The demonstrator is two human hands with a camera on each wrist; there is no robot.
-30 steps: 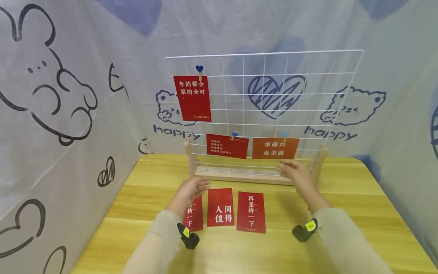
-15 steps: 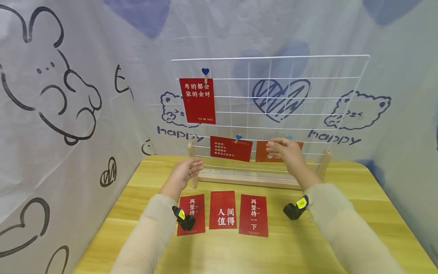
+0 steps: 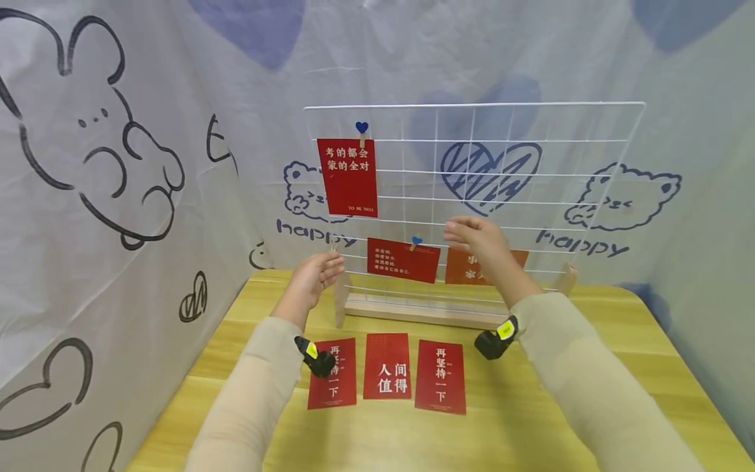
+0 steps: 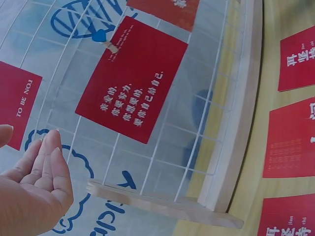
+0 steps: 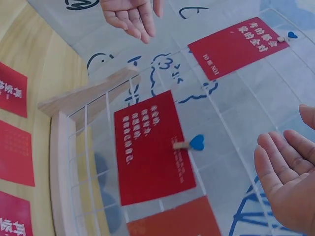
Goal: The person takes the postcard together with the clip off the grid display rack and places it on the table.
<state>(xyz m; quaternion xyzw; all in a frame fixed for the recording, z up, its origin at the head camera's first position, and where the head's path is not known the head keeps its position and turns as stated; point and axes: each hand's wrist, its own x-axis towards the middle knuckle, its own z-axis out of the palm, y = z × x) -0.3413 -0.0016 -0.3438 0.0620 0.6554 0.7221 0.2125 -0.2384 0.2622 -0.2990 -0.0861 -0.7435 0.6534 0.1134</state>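
Observation:
A white wire grid [image 3: 507, 103] stands upright on a wooden base [image 3: 413, 314]. A tall red card [image 3: 348, 187] hangs at its upper left under a dark blue heart clip [image 3: 362, 127]. Lower down hang a wide red card [image 3: 404, 261] with a blue heart clip [image 5: 197, 142] and an orange card [image 3: 514, 258]. My left hand [image 3: 314, 275] is held up by the grid's left wooden foot, fingers loosely extended, holding nothing. My right hand [image 3: 480, 242], also holding nothing, is raised in front of the orange card and partly hides it. Neither hand visibly touches a card.
Three red cards lie in a row on the wooden table: left card [image 3: 333, 390], middle card [image 3: 386, 357] and right card [image 3: 440, 380]. A printed white curtain [image 3: 248, 85] surrounds the table at the back and sides.
Both hands have risen; the right has also moved left, across the orange card, and the left has moved slightly left. The view has shifted a little. Hung and lying cards stay in place.

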